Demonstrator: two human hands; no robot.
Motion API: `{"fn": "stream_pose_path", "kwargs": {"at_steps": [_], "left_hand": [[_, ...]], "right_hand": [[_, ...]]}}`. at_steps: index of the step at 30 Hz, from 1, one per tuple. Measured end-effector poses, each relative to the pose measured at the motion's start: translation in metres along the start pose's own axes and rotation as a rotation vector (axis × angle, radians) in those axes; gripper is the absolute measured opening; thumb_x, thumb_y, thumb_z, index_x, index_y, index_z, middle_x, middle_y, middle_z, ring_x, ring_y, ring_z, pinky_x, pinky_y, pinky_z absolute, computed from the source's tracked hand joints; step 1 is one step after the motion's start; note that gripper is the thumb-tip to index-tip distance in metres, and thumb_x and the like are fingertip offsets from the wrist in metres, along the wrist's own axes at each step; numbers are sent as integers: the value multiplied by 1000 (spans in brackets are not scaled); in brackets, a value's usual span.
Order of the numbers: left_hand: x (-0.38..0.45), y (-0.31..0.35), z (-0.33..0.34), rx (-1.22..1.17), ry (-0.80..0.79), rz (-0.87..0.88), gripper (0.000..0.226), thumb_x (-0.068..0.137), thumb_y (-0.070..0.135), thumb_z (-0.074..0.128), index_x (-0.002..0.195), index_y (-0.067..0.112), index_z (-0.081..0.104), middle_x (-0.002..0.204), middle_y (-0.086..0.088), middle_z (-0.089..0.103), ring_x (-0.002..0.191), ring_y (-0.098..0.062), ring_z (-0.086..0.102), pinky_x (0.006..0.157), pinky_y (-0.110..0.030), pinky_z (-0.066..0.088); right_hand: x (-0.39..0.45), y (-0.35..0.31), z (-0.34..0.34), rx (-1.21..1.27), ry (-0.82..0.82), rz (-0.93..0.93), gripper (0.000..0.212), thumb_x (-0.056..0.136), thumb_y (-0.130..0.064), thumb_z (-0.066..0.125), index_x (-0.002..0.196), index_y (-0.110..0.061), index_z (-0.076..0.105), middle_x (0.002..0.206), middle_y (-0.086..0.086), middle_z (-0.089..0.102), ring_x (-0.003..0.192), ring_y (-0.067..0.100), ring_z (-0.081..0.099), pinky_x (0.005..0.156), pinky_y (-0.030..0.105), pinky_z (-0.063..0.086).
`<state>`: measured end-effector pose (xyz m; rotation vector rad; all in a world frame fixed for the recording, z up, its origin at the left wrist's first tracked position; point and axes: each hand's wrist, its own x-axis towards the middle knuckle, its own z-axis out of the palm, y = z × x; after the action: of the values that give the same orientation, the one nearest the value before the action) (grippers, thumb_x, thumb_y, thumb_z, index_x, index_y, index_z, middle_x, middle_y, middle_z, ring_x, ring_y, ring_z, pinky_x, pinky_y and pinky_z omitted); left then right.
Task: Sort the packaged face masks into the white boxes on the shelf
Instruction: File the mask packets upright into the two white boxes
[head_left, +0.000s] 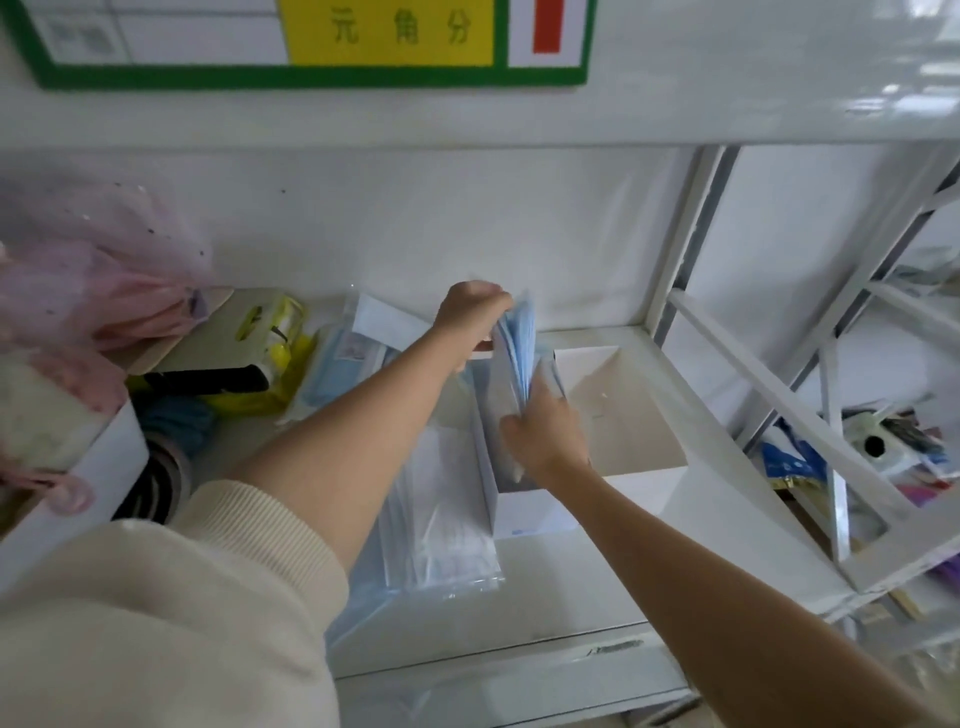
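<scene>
A stack of blue packaged face masks (517, 345) stands on edge above a white box (524, 512) on the shelf. My left hand (470, 309) grips the top of the stack. My right hand (545, 434) holds its lower end, down inside the box. A second white box (641, 457) stands open just to the right, its inside bare. More clear-wrapped masks (441, 519) lie flat to the left of the boxes, partly under my left arm. Another mask pack (358, 345) leans at the back.
The white shelf board (566, 587) extends toward me. A yellow packet (275, 332), a black item and a pink mesh bag (78, 270) crowd the left. A white metal frame (769, 384) bounds the right, with a cluttered shelf beyond. A price sign (311, 41) hangs above.
</scene>
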<state>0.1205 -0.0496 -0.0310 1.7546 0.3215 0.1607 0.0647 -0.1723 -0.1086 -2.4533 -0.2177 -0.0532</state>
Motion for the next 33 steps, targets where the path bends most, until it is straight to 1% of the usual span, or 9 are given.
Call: {"fn": "stream_pose_path", "kwargs": {"at_steps": [3,6,12,15,18,21,25,29,33], "left_hand": [[-10,-8,-1,-43,59,53,14,81,21,59,68,25,64,73,1,57,64,-12,54,51,-17,51],[-21,-30,0,35,82,117,10,83,26,56,77,29,64,72,1,57,62,-13,52,61,-21,47],[-24,-32,-20,-25,174,156,40,92,28,41,130,31,51,126,6,54,105,-10,54,92,-33,45],[-31,-55,-42,75,338,93,39,90,23,44,129,22,52,129,-1,57,111,-17,53,88,-25,38],[-39,-88,-74,195,397,-52,37,90,23,50,119,2,56,120,-18,62,111,-32,58,91,-36,44],[-54,-114,-108,251,432,-232,33,84,21,55,107,-1,64,110,-23,66,104,-37,62,86,-41,49],[-87,-141,-144,446,491,-323,34,87,32,54,108,8,65,112,-17,66,105,-34,61,87,-35,47],[-111,-171,-156,501,379,-535,62,85,43,56,134,8,45,127,-17,57,115,-36,58,98,-44,48],[-114,-182,-145,502,238,-470,37,83,36,52,100,4,62,99,-13,65,100,-33,61,80,-35,49]], "right_hand": [[-6,4,5,-10,-185,36,51,80,-17,56,123,-21,29,79,0,51,76,26,58,60,36,54],[-5,6,7,-8,-381,122,65,75,-21,66,129,-13,30,97,8,56,91,30,59,81,44,55],[-11,-9,-6,220,127,-177,86,71,-31,71,141,-21,22,137,6,38,121,22,40,99,37,42],[-26,-36,-6,211,393,-574,59,73,-20,61,129,-8,46,126,12,51,117,23,40,101,33,33],[-39,-63,14,252,280,-864,40,71,-3,56,111,-5,59,107,13,58,98,26,51,89,30,41],[-44,-74,46,164,-126,-659,32,79,-6,55,111,-7,60,110,12,58,91,31,61,81,39,50],[-36,-69,87,-140,-496,-81,69,81,-41,60,136,-11,31,133,15,37,123,37,39,97,46,42],[-33,-67,110,-226,-582,109,111,66,-62,69,145,-14,7,144,20,21,130,43,27,99,54,39],[-34,-74,121,-334,-589,135,115,65,-54,71,147,-14,0,146,24,18,131,44,24,100,54,36]]}}
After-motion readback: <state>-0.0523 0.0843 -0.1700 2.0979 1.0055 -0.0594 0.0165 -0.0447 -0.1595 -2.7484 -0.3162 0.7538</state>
